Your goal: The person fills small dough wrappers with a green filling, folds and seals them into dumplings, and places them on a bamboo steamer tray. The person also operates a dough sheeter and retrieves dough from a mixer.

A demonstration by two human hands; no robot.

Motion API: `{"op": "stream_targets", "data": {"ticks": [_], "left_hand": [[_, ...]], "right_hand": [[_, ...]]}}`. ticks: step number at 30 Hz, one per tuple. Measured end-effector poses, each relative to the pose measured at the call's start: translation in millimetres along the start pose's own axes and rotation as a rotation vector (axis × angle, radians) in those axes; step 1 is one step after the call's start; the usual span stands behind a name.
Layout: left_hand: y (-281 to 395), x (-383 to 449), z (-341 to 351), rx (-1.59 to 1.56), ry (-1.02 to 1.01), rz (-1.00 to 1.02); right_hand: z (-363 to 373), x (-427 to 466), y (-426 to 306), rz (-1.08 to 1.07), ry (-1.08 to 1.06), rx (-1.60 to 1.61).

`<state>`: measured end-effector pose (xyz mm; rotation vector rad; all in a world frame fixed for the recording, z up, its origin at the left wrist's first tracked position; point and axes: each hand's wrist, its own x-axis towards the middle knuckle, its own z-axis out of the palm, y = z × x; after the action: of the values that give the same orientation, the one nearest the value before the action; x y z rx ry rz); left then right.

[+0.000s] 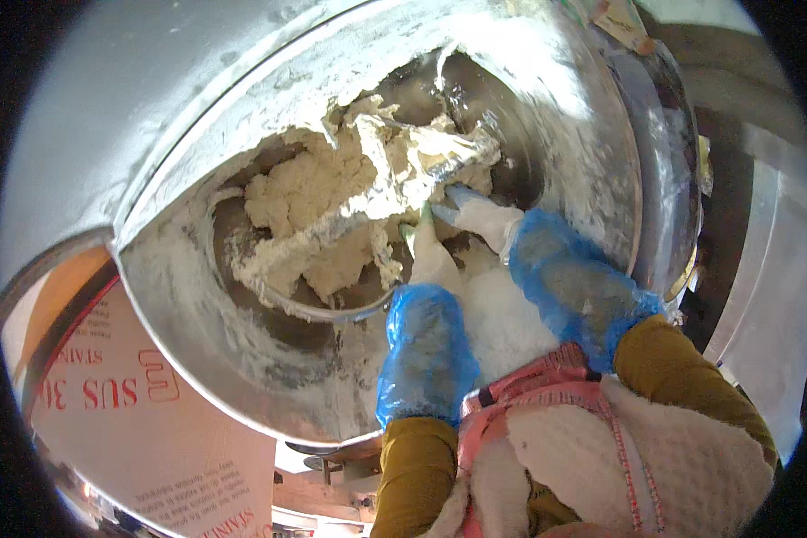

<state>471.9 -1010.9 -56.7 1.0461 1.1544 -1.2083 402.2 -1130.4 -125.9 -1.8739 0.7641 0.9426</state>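
Observation:
A large steel mixing bowl [336, 403] holds rough, crumbly dough [309, 195] around a dough-coated metal mixer agitator [323, 232]. My left hand [430, 242], in a pale glove with a blue plastic sleeve cover, reaches in at the agitator's near side; its fingertips look greenish and meet the dough there. To its right my right hand [477, 212], gloved likewise with bluish fingertips, touches the dough beneath the agitator's bar. Whether either hand grips anything is hidden by dough and glare. White flour [511, 316] lies below my wrists, beside a red and white sack [531, 383] with its mouth at the bowl.
A curved metal cover or guard [141, 87] rises at the upper left, meeting the bowl's rim. Film-covered panel [155, 430] with red print stands at the lower left. Steel machine housing [666, 155] borders the bowl on the right. Strong glare falls on the bowl's far wall.

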Motion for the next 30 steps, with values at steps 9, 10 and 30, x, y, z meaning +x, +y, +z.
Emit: {"op": "stream_targets", "data": {"ticks": [9,10,30], "left_hand": [[13,23,-29,0.545,-0.01,0.081],[12,24,-35,1.096,-0.006,0.263],[-12,-54,-47,0.545,-0.298,0.38]], "right_hand": [[0,36,-14,0.187,-0.123,0.066],[2,42,-15,0.167,-0.155,0.034],[-9,-44,-14,-0.158,-0.121,-0.136]]}}
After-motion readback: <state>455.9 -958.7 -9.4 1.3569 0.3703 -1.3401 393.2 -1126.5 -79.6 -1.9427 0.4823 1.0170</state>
